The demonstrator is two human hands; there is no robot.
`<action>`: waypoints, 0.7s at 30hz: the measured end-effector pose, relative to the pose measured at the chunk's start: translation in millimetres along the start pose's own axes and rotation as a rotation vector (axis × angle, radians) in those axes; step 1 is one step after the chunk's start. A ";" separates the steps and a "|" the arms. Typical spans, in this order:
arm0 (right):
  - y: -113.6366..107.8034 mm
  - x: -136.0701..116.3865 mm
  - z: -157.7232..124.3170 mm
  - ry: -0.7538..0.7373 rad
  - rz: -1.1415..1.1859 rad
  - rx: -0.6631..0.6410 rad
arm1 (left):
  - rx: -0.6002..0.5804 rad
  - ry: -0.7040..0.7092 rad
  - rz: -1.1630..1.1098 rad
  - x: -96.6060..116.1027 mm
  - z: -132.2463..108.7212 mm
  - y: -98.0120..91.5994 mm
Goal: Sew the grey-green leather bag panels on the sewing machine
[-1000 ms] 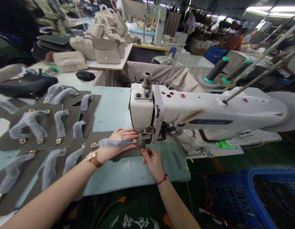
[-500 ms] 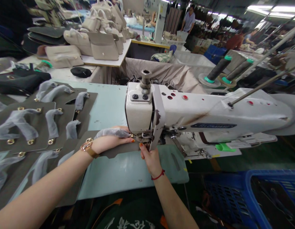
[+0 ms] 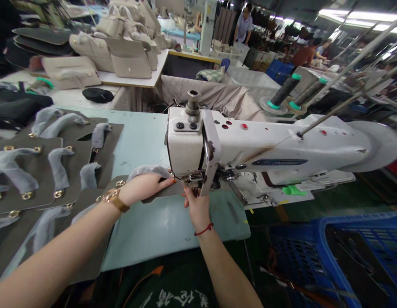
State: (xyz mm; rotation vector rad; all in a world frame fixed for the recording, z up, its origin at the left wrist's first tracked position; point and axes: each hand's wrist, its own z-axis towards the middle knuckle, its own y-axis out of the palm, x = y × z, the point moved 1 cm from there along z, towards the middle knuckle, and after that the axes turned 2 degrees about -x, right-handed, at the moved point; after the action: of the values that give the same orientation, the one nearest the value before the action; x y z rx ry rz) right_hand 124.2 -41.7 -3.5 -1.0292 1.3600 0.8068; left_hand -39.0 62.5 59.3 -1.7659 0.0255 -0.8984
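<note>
A white industrial sewing machine (image 3: 249, 145) stands on a pale blue table (image 3: 147, 141). A dark grey leather panel (image 3: 160, 194) with gold rings and a wrapped handle lies under the machine head. My left hand (image 3: 143, 186), with a gold watch on the wrist, presses flat on this panel just left of the needle area. My right hand (image 3: 193, 207), with a red string on the wrist, grips the panel's near edge right below the presser foot. The needle itself is hidden behind the machine head and my fingers.
Several more grey panels with wrapped handles (image 3: 54, 162) overlap on the left of the table. Beige handbags (image 3: 127, 55) stand on a far table. A blue plastic crate (image 3: 355, 252) sits at lower right. Thread cones (image 3: 281, 92) stand behind the machine. A person (image 3: 243, 25) stands far back.
My right hand has moved up from the table to the panel's edge under the presser foot. My left hand has slid the panel slightly further beneath the machine head. The view shifted a little left.
</note>
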 end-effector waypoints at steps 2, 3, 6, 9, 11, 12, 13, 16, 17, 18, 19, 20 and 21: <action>-1.6 -2.7 -1.0 -0.004 -0.004 -0.015 | 0.121 0.077 -0.001 6.9 -30.3 14.8; -2.3 -3.9 -1.4 -0.005 -0.005 -0.024 | 0.203 0.103 -0.060 10.8 -47.3 25.7; -3.6 -6.5 -1.7 -0.004 -0.012 -0.043 | 0.293 0.054 -0.505 21.9 -86.0 71.3; -4.0 -9.1 -0.7 0.007 -0.039 -0.058 | 0.147 -0.185 -1.218 31.0 -84.2 116.3; -4.3 -11.8 0.0 0.013 -0.059 -0.069 | 0.146 -0.269 -1.559 33.6 -63.7 129.7; -4.7 -13.4 0.2 0.014 -0.065 -0.075 | 0.153 -0.284 -1.646 33.5 -51.7 130.4; -5.2 -15.2 0.2 0.014 -0.070 -0.080 | 0.156 -0.299 -1.677 32.5 -40.6 127.9; -7.9 -18.9 -1.2 0.007 -0.087 -0.091 | 0.124 -0.458 -1.466 26.8 -22.7 109.2; -9.2 -19.3 -2.1 0.000 -0.093 -0.098 | 0.102 -0.529 -1.321 24.9 -22.3 101.8; -10.5 -19.2 -3.0 -0.010 -0.100 -0.107 | 0.074 -0.586 -1.164 23.3 -23.7 94.7; -11.7 -18.6 -3.9 -0.021 -0.107 -0.119 | 0.044 -0.625 -1.016 22.1 -26.1 88.5; -12.9 -17.9 -4.7 -0.032 -0.113 -0.130 | 0.017 -0.644 -0.901 21.3 -28.8 83.3; -13.8 -16.9 -5.4 -0.042 -0.120 -0.139 | 0.001 -0.644 -0.821 20.9 -31.1 79.3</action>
State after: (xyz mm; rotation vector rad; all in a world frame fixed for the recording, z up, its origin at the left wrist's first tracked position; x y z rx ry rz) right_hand 133.6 -49.9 15.2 -1.1848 1.2075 0.8374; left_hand -10.3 -3.3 8.8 -2.0058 -1.1815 -0.8227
